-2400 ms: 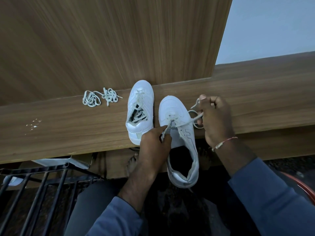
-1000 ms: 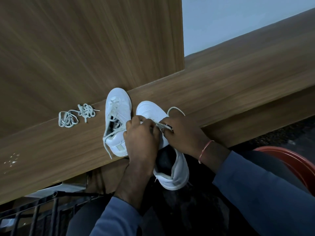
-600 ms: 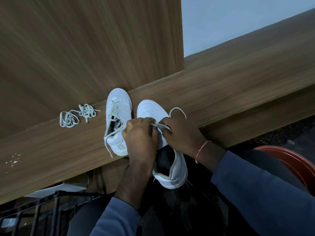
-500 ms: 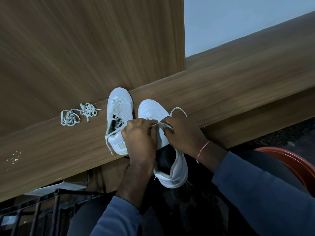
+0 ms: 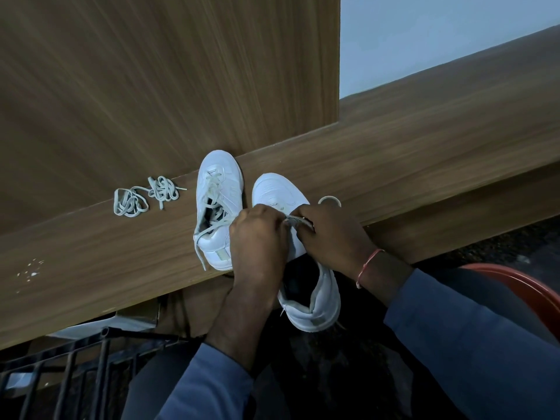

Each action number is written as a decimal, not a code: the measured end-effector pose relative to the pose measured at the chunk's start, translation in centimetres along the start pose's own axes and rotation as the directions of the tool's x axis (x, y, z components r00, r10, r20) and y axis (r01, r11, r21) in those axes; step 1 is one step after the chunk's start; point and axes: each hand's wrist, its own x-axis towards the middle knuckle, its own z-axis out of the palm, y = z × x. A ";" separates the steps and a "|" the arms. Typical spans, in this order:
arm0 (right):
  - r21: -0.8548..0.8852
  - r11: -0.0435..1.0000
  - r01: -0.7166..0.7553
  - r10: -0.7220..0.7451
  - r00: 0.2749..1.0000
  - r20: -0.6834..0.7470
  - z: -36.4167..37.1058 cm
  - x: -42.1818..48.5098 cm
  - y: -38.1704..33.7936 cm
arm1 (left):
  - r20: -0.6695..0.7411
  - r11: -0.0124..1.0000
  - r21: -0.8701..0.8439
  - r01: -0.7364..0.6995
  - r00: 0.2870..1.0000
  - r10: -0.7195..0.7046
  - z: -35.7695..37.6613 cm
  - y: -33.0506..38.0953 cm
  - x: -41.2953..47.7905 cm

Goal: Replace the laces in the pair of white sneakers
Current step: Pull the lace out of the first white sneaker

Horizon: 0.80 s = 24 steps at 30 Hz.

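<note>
One black metal rack point(image 5: 103, 353) lower left; one red rim point(image 5: 527, 286) lower right. Left hand point(image 5: 257, 237) and right hand point(image 5: 330, 237) each pinch the lace point(image 5: 295, 220) of the nearer white sneaker point(image 5: 324, 298), hiding its eyelets; its heel overhangs the wooden ledge point(image 5: 424, 165). Just beside it, the second sneaker point(image 5: 218, 189), loosely laced. Farther left, bundled loose laces point(image 5: 145, 197).

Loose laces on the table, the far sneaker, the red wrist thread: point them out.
loose laces point(image 5: 162, 189), head view, right-hand bundle.
far sneaker point(image 5: 218, 162), head view, toe cap.
red wrist thread point(image 5: 368, 264), head view, mid-strand.
</note>
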 end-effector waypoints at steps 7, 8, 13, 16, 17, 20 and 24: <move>0.049 0.999 -0.024 0.022 0.999 0.029 0.1 0.3 0.5 | -0.130 0.907 -0.393 0.153 0.967 -0.220 -0.3 0.5 0.2; 0.074 0.997 -0.027 0.025 0.999 0.028 0.0 0.3 0.6 | -0.170 0.816 -0.548 0.186 0.930 -0.326 -0.8 0.9 0.1; 0.058 0.998 -0.028 0.025 0.998 0.057 -0.1 0.2 0.3 | -0.239 0.872 -0.472 0.131 0.933 -0.270 -1.5 1.2 -0.1; 0.047 0.999 0.000 -0.002 0.999 0.035 -0.1 0.2 0.3 | -0.064 0.999 -0.043 0.019 0.998 -0.022 0.7 0.3 -0.5; 0.045 0.999 0.002 -0.003 1.000 0.031 -0.1 0.2 0.3 | -0.030 1.000 -0.009 0.023 0.999 -0.023 1.0 0.3 -0.4; 0.056 0.998 -0.001 -0.001 0.999 0.044 0.1 0.3 0.5 | -0.011 0.998 -0.068 -0.015 1.000 0.014 0.8 -0.2 -0.1; 0.053 0.999 -0.002 -0.001 0.998 0.064 0.2 0.2 0.5 | -0.070 0.987 -0.161 0.014 0.997 -0.026 0.5 -0.4 0.0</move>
